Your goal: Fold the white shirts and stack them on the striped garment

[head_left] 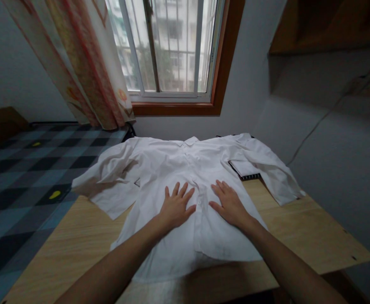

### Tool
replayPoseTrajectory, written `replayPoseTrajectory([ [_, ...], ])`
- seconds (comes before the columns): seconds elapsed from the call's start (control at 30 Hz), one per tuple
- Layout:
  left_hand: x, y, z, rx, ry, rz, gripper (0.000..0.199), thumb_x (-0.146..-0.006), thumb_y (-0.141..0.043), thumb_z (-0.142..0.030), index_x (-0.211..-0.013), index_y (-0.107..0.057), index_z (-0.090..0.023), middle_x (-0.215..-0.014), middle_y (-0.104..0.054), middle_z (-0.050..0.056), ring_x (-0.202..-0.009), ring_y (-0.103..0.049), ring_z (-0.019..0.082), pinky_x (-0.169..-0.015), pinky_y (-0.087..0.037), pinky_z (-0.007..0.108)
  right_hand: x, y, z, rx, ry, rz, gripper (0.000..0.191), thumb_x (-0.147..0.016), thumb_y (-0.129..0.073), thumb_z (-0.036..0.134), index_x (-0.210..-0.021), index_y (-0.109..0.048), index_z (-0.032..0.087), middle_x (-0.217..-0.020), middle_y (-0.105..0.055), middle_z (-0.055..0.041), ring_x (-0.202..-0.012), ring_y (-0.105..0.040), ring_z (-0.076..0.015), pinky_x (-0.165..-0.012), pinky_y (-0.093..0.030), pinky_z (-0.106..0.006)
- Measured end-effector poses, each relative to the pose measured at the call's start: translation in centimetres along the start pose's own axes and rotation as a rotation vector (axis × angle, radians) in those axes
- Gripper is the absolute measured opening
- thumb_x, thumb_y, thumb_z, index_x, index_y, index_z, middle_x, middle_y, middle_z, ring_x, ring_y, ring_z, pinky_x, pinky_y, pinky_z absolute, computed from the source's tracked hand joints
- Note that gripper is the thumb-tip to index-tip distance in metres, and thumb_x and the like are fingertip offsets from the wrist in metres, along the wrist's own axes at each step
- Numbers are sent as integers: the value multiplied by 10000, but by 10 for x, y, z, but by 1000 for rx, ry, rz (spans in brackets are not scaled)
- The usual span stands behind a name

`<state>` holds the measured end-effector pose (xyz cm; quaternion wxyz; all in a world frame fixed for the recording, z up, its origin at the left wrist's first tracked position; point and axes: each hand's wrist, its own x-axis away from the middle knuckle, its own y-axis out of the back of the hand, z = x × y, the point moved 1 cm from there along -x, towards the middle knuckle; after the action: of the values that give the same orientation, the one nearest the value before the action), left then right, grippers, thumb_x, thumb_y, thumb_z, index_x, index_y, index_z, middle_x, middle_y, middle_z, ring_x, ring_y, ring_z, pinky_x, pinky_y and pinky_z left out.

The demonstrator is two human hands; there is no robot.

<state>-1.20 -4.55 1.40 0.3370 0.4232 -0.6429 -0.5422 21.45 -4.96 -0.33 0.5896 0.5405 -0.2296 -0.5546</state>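
Note:
A white button-up shirt [166,162] lies spread front side up, its collar at the far edge and both sleeves reaching out to the sides. Its hem is toward me, and some wrinkles run across the body. My left hand [176,207] rests flat on the shirt, left of the button placket, with the fingers spread. On the other side of the placket, my right hand [229,204] also lies flat on the cloth with its fingers apart. Neither hand grips the fabric.
The shirt is on a wooden table [311,232]. A spiral-bound notebook [251,176] lies partly under the right sleeve. To the left is a bed with a checked cover [20,185]. Behind are a curtain [93,71] and a barred window [172,50]; a shelf [327,29] hangs at upper right.

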Motion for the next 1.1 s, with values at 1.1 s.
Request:
replayPoseTrajectory([
  [1.1,79,8,10,201,5,106,795,-856,-406,-693,-1498,-333,-230,-1575,-250,131,-1465,-119,367,-1144,-44,635,-37,97,-73,-464,-181,97,288,-785,-559,382,-873,-712,155,-840,-701,-32,-806,-624,-230,-727,-468,-295],
])
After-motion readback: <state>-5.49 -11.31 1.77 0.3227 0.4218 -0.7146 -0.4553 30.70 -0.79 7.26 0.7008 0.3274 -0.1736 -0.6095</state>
